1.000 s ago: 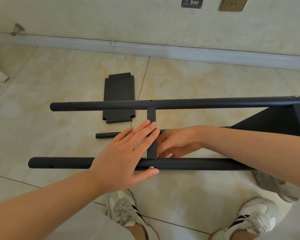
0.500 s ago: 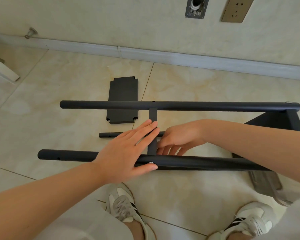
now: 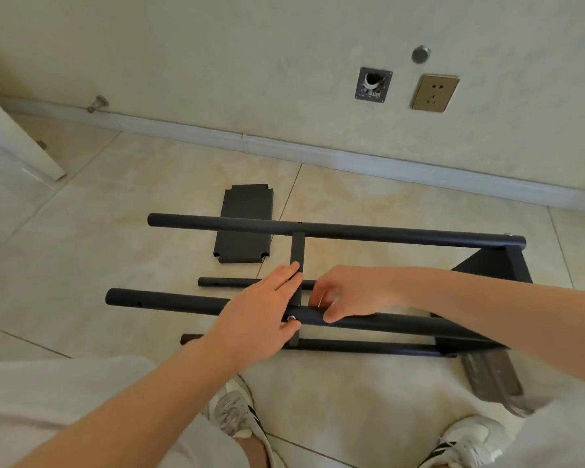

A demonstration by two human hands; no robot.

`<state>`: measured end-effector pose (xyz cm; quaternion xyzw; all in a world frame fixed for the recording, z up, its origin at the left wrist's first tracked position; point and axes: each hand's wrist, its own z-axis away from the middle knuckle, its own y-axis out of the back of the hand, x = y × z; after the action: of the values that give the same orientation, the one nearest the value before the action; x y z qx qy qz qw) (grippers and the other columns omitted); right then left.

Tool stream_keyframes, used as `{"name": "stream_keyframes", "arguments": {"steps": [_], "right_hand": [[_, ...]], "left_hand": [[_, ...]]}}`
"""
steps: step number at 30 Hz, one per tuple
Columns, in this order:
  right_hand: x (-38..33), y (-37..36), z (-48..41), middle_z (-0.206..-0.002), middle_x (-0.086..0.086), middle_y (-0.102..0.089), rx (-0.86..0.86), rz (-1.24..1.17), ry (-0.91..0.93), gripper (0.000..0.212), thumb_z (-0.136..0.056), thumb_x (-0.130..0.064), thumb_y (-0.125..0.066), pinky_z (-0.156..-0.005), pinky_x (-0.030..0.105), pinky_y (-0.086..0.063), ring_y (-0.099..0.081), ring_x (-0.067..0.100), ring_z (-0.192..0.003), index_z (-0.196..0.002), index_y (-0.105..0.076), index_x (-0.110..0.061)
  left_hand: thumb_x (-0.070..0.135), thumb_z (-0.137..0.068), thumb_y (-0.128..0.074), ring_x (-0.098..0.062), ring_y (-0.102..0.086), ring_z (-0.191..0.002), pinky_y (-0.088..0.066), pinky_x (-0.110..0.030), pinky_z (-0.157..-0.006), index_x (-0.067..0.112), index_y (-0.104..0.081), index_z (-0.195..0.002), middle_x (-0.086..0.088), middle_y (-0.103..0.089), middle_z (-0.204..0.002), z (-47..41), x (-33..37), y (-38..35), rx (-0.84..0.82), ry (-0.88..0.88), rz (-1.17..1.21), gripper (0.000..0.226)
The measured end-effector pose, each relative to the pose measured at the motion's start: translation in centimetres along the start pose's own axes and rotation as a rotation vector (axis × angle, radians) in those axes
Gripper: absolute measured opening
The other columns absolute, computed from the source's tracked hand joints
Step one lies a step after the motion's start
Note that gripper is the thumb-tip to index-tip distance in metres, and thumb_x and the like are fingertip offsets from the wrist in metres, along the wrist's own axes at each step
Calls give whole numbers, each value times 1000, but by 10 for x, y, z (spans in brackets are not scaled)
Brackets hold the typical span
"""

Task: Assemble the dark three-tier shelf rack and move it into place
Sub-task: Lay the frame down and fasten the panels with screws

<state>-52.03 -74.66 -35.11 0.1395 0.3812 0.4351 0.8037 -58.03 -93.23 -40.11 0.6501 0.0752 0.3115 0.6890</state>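
Partly hidden under left hand (image 3: pixel 255 315): rack (image 3: pixel 368 319) screw (image 3: pixel 291 318).

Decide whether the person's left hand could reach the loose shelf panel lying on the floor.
Probably yes: the shelf panel lies flat beyond the far post, uncovered, though the left hand must pass over that post.

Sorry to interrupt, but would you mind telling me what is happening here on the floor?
A person is putting together a dark shelf rack that lies on its side on the tiled floor. The left hand rests flat on the near pole, by a screw where the middle shelf joins. The right hand pinches at that joint. One loose shelf panel lies flat behind, unfitted.
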Motion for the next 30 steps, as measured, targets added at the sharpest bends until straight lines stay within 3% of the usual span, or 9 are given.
{"name": "stream_keyframes", "arguments": {"steps": [2, 5, 9, 10, 14, 17, 19, 23, 30], "right_hand": [[-1, -4, 2, -128, 4, -63, 33, 17, -6, 34, -93, -13, -63, -96, 27, -39, -56, 20, -117, -128, -60, -13], [0, -8, 5, -128, 5, -63, 73, 10, -4, 33, -93, -8, -63, -101, 30, -40, -55, 22, -121, -126, -61, -13], [2, -12, 9, -129, 4, -61, 104, -13, 7, 34, -93, -6, -61, -98, 27, -38, -54, 20, -121, -126, -61, -14], [2, -12, 10, -130, 4, -61, 110, -15, 9, 35, -93, -6, -61, -98, 27, -39, -54, 20, -122, -127, -60, -13], [0, -13, 11, -131, 5, -60, 124, -8, 17, 36, -93, -5, -60, -98, 27, -39, -54, 20, -121, -129, -60, -12], [-2, -12, 11, -130, 6, -60, 124, 11, 29, 36, -93, -6, -62, -96, 26, -40, -54, 21, -120, -128, -61, -12], [0, -12, 9, -129, 5, -61, 128, 9, 36, 35, -92, -8, -64, -96, 27, -41, -55, 21, -119, -127, -61, -12], [3, -14, 8, -129, 4, -61, 148, -40, 41, 34, -91, -9, -66, -97, 28, -44, -56, 15, -109, -124, -62, -13], [6, -11, 5, -128, 5, -60, 160, -20, 49, 33, -90, -8, -67, -95, 26, -42, -56, 20, -119, -123, -60, -12]], "left_hand": [[35, -97, -64, -2, -36, -141, -24, -14, -109, 29, -37, -154, 18, -27, -161, 9, 8, -1, 65, 142, 214, 64], [23, -93, -70, 9, -56, -101, -36, 0, -92, 28, -65, -127, 22, -62, -116, 22, 17, 2, 283, 384, 545, 34], [19, -90, -73, 5, -67, -83, -52, -12, -78, 26, -72, -90, 13, -74, -78, 38, 24, 1, 439, 664, 982, 7], [22, -90, -74, -2, -71, -84, -53, -17, -82, 21, -72, -90, 10, -75, -78, 42, 25, -1, 441, 739, 1098, 2], [24, -88, -76, -23, -75, -89, -58, -31, -80, 1, -66, -100, -15, -76, -91, 43, 22, -16, 343, 983, 1497, 28], [19, -87, -75, -29, -70, -104, -56, -41, -92, 0, -61, -115, -18, -73, -108, 36, 18, -16, 332, 1010, 1775, 37], [12, -85, -74, -29, -71, -104, -58, -42, -86, 1, -56, -124, -19, -73, -110, 28, 13, -13, 441, 1002, 1914, 44], [5, -93, -67, -27, -76, -91, -61, -43, -67, 2, -48, -136, -21, -73, -107, 19, 3, -11, 612, 993, 2004, 47], [-1, -97, -59, -28, -77, -86, -59, -51, -67, 10, -43, -143, -19, -68, -103, 14, -3, -12, 635, 976, 2081, 50]]}}
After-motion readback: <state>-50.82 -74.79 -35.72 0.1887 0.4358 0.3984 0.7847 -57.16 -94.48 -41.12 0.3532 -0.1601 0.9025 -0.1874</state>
